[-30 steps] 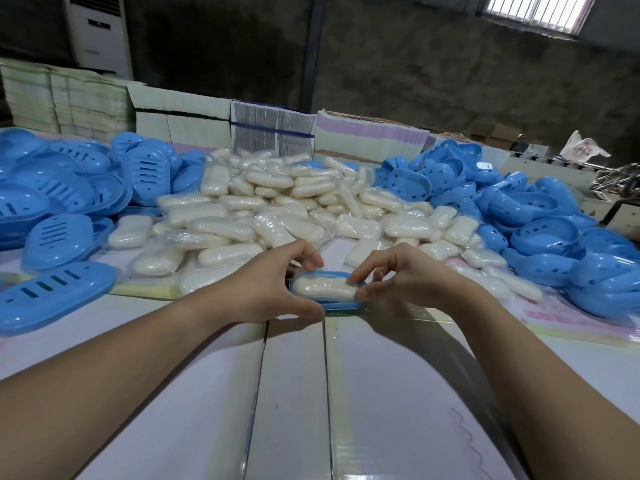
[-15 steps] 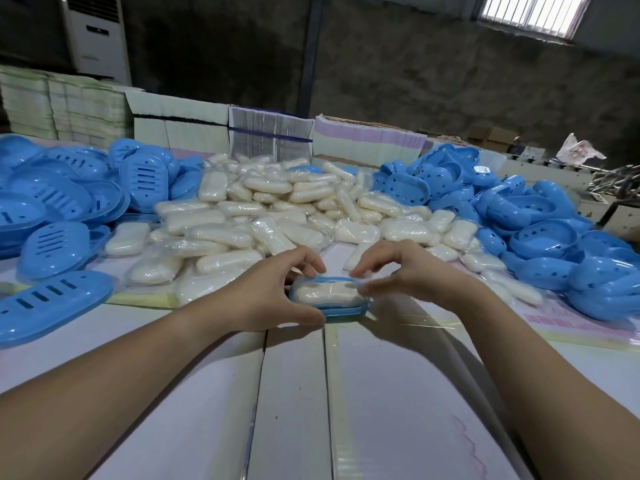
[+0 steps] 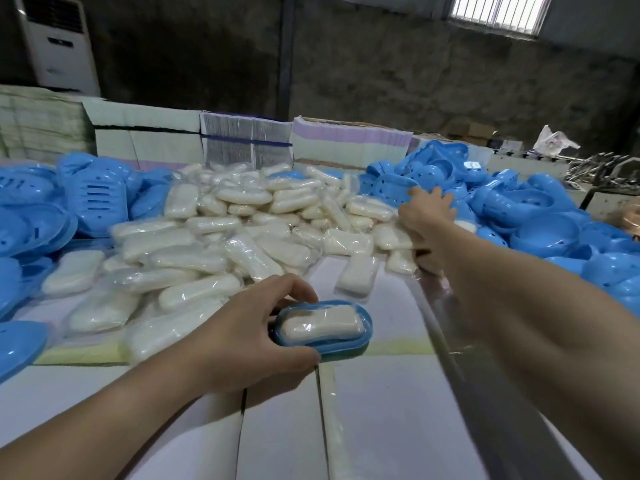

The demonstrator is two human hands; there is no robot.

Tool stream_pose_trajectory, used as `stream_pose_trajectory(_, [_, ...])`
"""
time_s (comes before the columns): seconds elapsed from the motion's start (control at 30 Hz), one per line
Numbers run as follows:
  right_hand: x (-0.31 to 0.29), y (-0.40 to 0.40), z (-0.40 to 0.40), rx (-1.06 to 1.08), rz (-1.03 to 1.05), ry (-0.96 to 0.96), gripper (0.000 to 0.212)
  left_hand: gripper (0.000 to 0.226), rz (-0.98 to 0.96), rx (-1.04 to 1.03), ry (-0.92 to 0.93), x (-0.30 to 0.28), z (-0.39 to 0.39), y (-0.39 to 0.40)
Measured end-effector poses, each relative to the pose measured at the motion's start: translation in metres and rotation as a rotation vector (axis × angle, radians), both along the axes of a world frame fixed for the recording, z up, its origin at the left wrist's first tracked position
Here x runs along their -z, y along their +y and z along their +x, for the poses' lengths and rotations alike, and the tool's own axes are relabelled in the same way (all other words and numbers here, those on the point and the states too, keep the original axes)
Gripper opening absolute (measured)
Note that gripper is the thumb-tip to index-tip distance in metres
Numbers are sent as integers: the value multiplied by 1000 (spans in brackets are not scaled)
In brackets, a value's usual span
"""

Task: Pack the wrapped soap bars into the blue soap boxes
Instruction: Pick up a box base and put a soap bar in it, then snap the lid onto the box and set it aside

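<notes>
A blue soap box base [image 3: 334,348] sits on the white table with a wrapped white soap bar [image 3: 322,323] lying in it. My left hand [image 3: 249,337] grips the box's left end, thumb at the near side and fingers over the far rim. My right hand [image 3: 424,211] is stretched far to the right, fingers spread and touching the pile of blue perforated box parts [image 3: 512,209]; nothing shows in its grasp. A big heap of wrapped soap bars [image 3: 225,237] lies behind the box.
Blue slotted lids [image 3: 93,199] are piled at the left. Stacks of flat cardboard [image 3: 145,136] line the back edge. Single soap bars [image 3: 356,273] lie near the box. A white floor air conditioner [image 3: 59,46] stands far left.
My right hand has left the soap box and reached up and right to the blue pile. My left hand stays on the box with the soap in it.
</notes>
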State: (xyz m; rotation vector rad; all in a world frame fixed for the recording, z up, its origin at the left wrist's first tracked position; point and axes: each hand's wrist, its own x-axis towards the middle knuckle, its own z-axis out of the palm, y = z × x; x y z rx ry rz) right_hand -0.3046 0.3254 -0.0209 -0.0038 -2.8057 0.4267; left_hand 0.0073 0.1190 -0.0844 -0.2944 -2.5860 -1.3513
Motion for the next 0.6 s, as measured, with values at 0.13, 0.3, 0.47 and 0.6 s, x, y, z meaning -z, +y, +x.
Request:
stream_pose_trajectory(0.13, [5,3,-29,-2,83,-86,45,60,-27,-8,37,2,-2,-2])
stream_pose_trajectory(0.3, [-2,-6,-38,6,88,-25,39,63,-60,-33,53,5,-3,-3])
stream_pose_trajectory(0.47, [-10,-8,-22,-21,210,303,30,61,-41,-25,28,4,-3,-3])
stream_pose_trajectory(0.6, [-16,-5,0,-95,304,465,23,60,-27,-17,6,4,-4,-3])
